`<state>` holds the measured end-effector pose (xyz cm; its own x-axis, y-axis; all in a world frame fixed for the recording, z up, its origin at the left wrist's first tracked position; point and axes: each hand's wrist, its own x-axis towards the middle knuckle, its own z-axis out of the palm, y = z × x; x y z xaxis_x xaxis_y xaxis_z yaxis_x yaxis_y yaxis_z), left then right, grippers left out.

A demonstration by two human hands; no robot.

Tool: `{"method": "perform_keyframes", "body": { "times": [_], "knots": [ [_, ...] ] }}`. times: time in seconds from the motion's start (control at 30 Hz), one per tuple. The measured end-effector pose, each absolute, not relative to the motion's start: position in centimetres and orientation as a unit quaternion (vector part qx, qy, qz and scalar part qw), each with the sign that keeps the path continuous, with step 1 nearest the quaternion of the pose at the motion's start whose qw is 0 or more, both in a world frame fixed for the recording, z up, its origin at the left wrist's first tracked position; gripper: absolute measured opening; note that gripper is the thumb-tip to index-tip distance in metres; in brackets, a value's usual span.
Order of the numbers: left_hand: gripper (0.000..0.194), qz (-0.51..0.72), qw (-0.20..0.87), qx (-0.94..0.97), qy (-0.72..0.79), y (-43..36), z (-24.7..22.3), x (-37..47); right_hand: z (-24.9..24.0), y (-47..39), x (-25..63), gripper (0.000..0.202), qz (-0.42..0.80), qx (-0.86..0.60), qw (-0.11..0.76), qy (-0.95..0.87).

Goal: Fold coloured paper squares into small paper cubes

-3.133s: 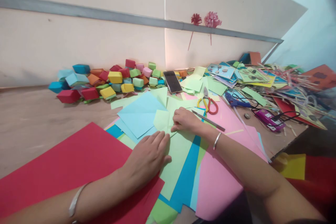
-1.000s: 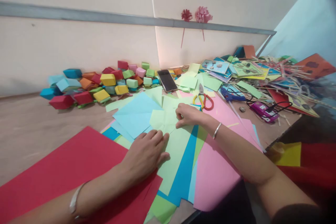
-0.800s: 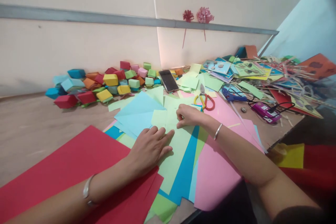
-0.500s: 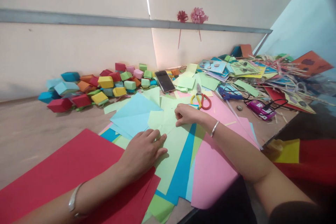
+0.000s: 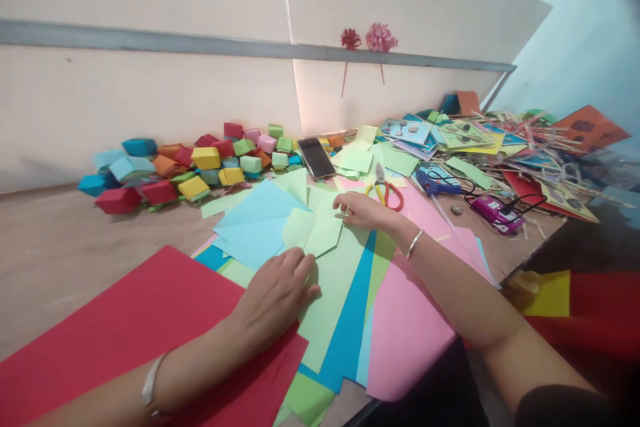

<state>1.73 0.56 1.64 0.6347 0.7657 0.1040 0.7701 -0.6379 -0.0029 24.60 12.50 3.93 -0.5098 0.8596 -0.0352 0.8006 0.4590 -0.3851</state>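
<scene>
A small piece of light green paper [image 5: 324,232] lies over a larger light green sheet [image 5: 320,320], with a shadow along its lower edge. My right hand [image 5: 361,211] is at the small piece's upper right corner, fingers bent and closed on it. Its fingertips partly hide that corner. Palm down, my left hand [image 5: 280,287] rests with fingers stretched out where the red sheet [image 5: 125,327] meets the green paper. Light blue paper [image 5: 255,217] lies just beyond it. Scissors [image 5: 384,190] with yellow and red handles lie behind my right hand.
Several coloured paper boxes [image 5: 205,158] are heaped at the back left. A phone [image 5: 316,157] lies near the wall. At the right are a blue glue gun [image 5: 437,180], a purple box with a cable [image 5: 495,212] and piled craft cards [image 5: 463,133]. Pink paper [image 5: 405,333] reaches the table edge.
My right hand's fingers have moved from a tight fist to a looser bend. The small green piece now shows a clear, raised lower edge. My left hand stays nearly in place.
</scene>
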Motion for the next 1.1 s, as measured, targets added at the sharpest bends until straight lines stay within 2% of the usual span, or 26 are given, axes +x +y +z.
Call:
{"method": "perform_keyframes", "body": {
  "times": [0.07,0.13,0.2,0.27,0.4,0.5,0.6,0.77,0.97,1.1],
  "knots": [
    [0.025,-0.040,0.024,-0.898,-0.438,0.7,1.9,1.8,3.4,12.8,24.9,0.065,0.174,-0.453,0.082,-0.870],
    [0.025,-0.035,0.034,-0.899,-0.435,0.7,2.0,1.7,3.0,12.9,24.9,0.075,0.178,-0.401,0.084,-0.895],
    [0.020,-0.036,0.050,-0.900,-0.431,0.7,1.8,1.6,2.7,13.0,24.8,0.069,0.180,-0.354,0.099,-0.912],
    [0.019,-0.045,0.071,-0.899,-0.429,0.7,1.4,1.4,2.7,12.9,24.6,0.056,0.178,-0.317,0.121,-0.924],
    [0.023,-0.058,0.109,-0.890,-0.439,0.6,0.6,1.1,3.3,12.7,24.3,0.025,0.171,-0.261,0.163,-0.936],
    [0.026,-0.058,0.112,-0.883,-0.453,0.5,0.3,1.0,4.0,12.2,24.1,0.012,0.163,-0.234,0.163,-0.945],
    [0.031,-0.046,0.100,-0.883,-0.457,0.4,0.4,1.1,4.7,11.6,23.8,0.009,0.161,-0.212,0.122,-0.956],
    [0.029,-0.027,0.098,-0.890,-0.445,0.3,1.1,1.0,5.3,11.0,23.7,0.011,0.153,-0.200,0.054,-0.966],
    [0.034,-0.030,0.093,-0.906,-0.411,0.0,0.8,1.1,5.5,10.5,23.5,0.008,0.203,-0.211,-0.001,-0.956],
    [0.024,-0.044,0.065,-0.904,-0.420,-0.2,0.7,1.3,4.9,10.7,23.3,0.005,0.225,-0.251,-0.011,-0.941]
  ]
}}
